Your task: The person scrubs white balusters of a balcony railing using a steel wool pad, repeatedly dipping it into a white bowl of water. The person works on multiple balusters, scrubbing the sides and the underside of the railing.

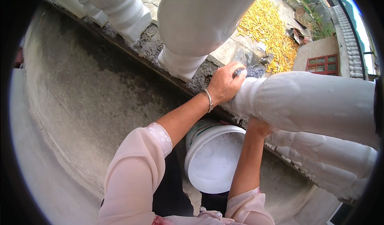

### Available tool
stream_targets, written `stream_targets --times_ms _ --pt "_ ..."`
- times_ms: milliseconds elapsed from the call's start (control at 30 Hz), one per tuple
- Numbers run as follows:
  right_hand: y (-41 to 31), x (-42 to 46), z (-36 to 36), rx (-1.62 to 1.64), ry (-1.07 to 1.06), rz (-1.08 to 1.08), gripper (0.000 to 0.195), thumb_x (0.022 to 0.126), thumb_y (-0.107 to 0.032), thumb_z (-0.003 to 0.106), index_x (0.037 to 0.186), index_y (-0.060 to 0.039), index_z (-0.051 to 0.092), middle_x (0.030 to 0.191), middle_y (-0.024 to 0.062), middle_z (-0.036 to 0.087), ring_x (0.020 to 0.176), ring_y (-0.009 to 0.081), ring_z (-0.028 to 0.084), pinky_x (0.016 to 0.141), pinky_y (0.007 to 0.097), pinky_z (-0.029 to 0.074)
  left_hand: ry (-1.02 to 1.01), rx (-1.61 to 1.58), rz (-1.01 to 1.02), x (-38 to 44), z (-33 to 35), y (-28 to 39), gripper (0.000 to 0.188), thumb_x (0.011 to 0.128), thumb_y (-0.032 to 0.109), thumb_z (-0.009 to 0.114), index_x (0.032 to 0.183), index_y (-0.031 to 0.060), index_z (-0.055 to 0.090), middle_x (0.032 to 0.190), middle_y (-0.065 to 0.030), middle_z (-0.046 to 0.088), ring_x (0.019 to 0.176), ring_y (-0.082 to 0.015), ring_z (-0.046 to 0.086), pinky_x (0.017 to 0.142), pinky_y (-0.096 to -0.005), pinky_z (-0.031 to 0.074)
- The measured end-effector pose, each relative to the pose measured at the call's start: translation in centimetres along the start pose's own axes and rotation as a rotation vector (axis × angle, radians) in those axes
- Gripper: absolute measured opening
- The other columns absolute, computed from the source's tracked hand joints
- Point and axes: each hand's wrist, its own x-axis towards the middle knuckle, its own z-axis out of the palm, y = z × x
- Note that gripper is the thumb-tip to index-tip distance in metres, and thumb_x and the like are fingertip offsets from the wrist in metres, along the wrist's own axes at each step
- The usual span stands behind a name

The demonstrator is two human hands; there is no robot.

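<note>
My left hand (225,82), with a silver bangle at the wrist, is closed around a dark, wet-looking scrubbing pad (250,71). It presses against the narrow lower part of a glossy white baluster (312,100). My right hand (258,127) reaches to the other side of that same baluster. Its fingers are hidden behind the post, so what it holds does not show. Between my forearms stands a white plastic bucket (188,162), filled with whitish, bubbly liquid (217,162).
More white balusters (195,23) rise from a rough cement ledge (150,40) on the left, and others (327,153) stand at right. Below me is a stained concrete floor (90,84). Beyond the railing, corn cobs (267,23) cover a yard near a red-framed window (322,64).
</note>
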Motion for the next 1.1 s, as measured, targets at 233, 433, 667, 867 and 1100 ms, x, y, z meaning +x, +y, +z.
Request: stream_targets --times_ms 233,433,667,867,1100 --pt "3.5 0.7 -4.3 -0.088 -0.235 -0.144 0.052 0.094 -0.044 0.051 0.134 -0.0116 0.042 0.135 0.0045 0.047 0.124 0.0241 0.044 0.104 0.0434 0.037 -0.691 0.465 -0.307 8.6 0.6 -0.3 0.037 0.077 0.033 0.063 0.088 -0.0018 0.068 0.08 -0.0183 0.067 0.077 -0.022 0.064 0.073 -0.0332 0.048" --pt "2.8 0.8 -4.9 -0.157 -0.199 -0.188 0.056 0.094 -0.047 0.05 0.136 -0.0111 0.041 0.136 0.0061 0.046 0.124 0.0254 0.043 0.104 0.0441 0.038 -0.419 0.213 -0.193 5.6 0.6 -0.8 0.033 0.081 0.032 0.063 0.089 0.0007 0.07 0.08 -0.0144 0.069 0.072 -0.017 0.062 0.071 -0.0315 0.048" --pt "3.5 0.6 -5.4 -0.195 -0.192 -0.205 0.06 0.094 -0.05 0.048 0.137 -0.0104 0.039 0.137 0.0079 0.045 0.125 0.027 0.043 0.104 0.0449 0.039 -0.547 -0.127 -0.153 5.7 1.1 4.6 0.024 0.089 0.018 0.06 0.098 -0.0025 0.07 0.084 0.0004 0.067 0.075 -0.0046 0.055 0.069 -0.0222 0.047" --pt "2.8 3.3 -6.1 -0.142 -0.311 -0.029 0.063 0.094 -0.053 0.047 0.139 -0.0098 0.037 0.138 0.0095 0.044 0.126 0.0283 0.043 0.104 0.0455 0.039 -0.428 -0.38 -0.314 4.7 1.1 5.7 0.026 0.092 0.023 0.058 0.084 0.0004 0.07 0.076 0.0005 0.065 0.068 -0.0048 0.052 0.063 -0.0246 0.045" --pt "-0.2 3.9 -5.6 -0.018 -0.517 0.145 0.064 0.094 -0.052 0.047 0.14 -0.0089 0.037 0.137 0.0108 0.045 0.124 0.0295 0.044 0.102 0.0464 0.042 -0.58 -0.465 -0.324 6.6 0.9 9.9 0.024 0.093 0.019 0.059 0.106 -0.0002 0.067 0.092 -0.0028 0.068 0.076 -0.0058 0.06 0.067 -0.0228 0.05"
